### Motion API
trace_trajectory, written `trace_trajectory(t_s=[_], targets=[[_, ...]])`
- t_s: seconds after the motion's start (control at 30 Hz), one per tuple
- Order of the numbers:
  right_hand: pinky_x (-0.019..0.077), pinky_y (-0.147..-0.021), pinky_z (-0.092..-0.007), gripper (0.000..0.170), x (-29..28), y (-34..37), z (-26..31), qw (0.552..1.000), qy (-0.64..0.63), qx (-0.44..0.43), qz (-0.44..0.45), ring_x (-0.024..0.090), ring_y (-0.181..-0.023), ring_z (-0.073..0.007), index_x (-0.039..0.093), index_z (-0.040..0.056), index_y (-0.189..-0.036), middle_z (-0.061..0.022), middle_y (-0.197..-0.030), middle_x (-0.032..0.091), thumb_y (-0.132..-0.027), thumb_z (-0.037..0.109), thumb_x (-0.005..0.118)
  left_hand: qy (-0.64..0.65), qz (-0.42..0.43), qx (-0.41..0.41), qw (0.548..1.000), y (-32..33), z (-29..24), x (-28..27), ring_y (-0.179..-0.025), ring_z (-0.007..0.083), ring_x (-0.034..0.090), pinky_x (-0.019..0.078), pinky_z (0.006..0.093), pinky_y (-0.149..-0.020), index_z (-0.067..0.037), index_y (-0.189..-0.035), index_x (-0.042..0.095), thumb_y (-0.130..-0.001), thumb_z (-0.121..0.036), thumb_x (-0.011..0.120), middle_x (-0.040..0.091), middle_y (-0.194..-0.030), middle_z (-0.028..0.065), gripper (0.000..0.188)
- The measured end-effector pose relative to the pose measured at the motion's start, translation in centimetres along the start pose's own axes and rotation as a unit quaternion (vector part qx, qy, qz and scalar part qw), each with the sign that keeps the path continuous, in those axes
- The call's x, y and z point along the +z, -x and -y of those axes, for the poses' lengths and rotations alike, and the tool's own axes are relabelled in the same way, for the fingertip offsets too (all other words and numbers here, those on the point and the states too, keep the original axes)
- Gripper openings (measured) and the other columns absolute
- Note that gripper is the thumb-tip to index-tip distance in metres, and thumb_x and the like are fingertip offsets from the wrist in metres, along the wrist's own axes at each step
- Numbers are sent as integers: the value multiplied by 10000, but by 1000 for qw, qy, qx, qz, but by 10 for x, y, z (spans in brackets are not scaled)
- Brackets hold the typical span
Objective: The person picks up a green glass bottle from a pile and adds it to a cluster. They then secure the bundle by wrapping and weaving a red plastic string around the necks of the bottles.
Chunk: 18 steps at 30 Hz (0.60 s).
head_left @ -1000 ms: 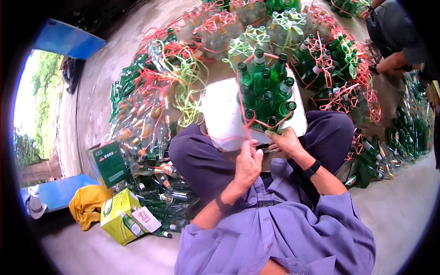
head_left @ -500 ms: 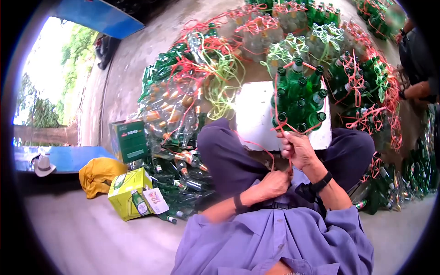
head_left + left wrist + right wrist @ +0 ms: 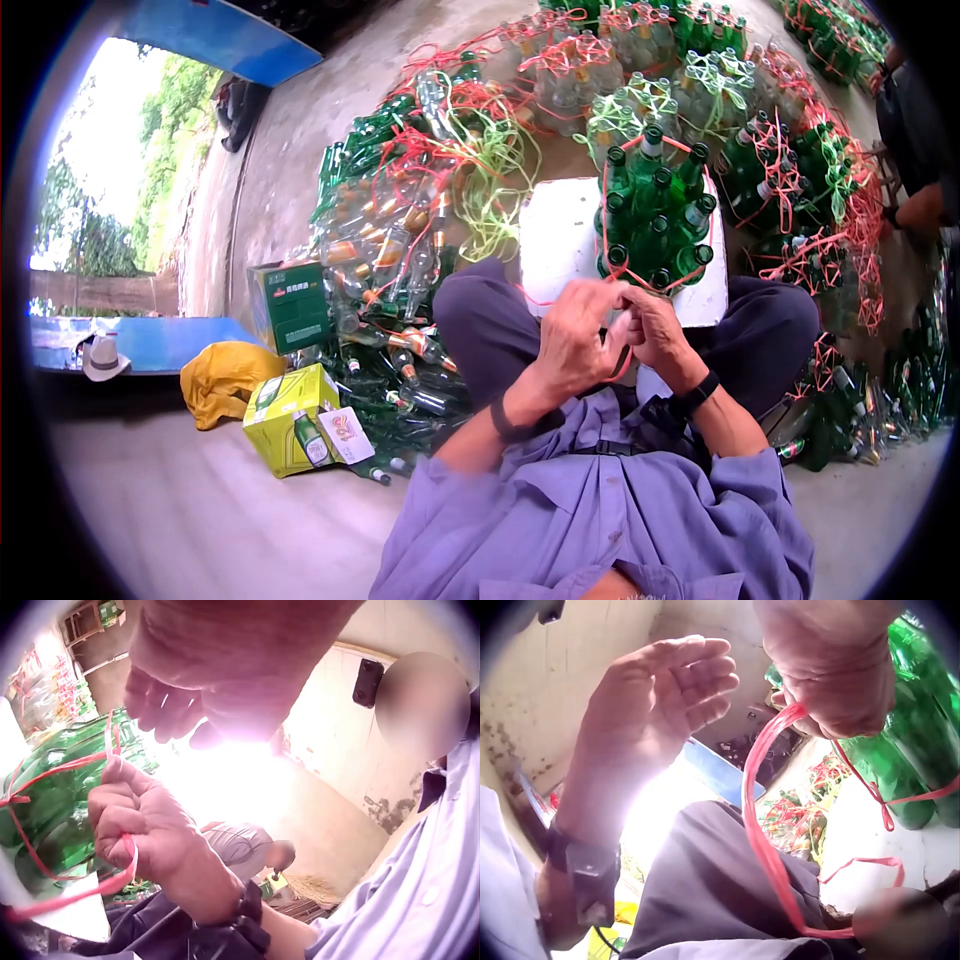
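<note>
Green bottles point(image 3: 655, 225) on white board point(image 3: 555, 235), grey floor point(image 3: 180, 500)

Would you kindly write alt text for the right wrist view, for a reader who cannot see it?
The right hand grips a red strap near green bottles on a white surface; the left hand, holding nothing, is raised nearby.

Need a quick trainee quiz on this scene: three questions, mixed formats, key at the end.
1. Which hand grips the red strap?
2. True or false: the green bottles circled by the strap stand upright on the white slab.
3. In the head view, what lies right beside the yellow-green carton? A) coil of green strap B) yellow cloth C) white slab

Key:
1. The right hand.
2. True.
3. B.
</note>
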State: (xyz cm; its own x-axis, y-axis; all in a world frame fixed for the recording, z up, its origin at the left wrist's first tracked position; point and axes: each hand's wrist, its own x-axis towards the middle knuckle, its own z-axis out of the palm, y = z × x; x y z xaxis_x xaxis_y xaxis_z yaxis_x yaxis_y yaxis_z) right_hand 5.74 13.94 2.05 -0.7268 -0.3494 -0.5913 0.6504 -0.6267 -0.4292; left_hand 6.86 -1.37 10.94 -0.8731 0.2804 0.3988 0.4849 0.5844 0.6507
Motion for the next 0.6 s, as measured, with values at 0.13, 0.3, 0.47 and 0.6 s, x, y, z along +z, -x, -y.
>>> trace_trajectory(t_s=[0.13,0.3,0.47,0.6], targets=[[488,-710,-340,287,-15,-1,-7,925,298,-230,53,617,-849,-197,645,46,-1111,-68,-1000,652,-895,233,680,-18,-22,85,996,-37,5,25,-1153,383,565,447,482,-990,-59,-1232,640,-803,-264,757,617,-1173,189,490],[385,-433,-290,304,-4,-4,-7,938,245,-226,101,511,-493,-129,628,223,-927,41,-644,557,-1013,489,512,-143,115,131,974,-70,32,50,-1452,420,299,140,654,-1177,-82,-1304,633,-744,-543,726,448,-1462,255,731],[206,-347,-243,357,26,14,7,997,31,-76,8,311,-351,-79,591,257,-898,99,-549,437,-1036,547,432,-142,94,152,974,-73,41,57,-1333,315,513,146,631,-1172,-119,-1179,710,-698,-511,777,481,-1497,173,624],[255,-360,-266,108,-3,-2,-13,999,-5,-49,-2,404,-392,-77,611,114,-947,49,-569,472,-968,216,640,-144,120,139,972,-72,40,56,-1273,307,551,126,625,-1183,-114,-1081,738,-715,-467,788,467,-1508,167,511]])
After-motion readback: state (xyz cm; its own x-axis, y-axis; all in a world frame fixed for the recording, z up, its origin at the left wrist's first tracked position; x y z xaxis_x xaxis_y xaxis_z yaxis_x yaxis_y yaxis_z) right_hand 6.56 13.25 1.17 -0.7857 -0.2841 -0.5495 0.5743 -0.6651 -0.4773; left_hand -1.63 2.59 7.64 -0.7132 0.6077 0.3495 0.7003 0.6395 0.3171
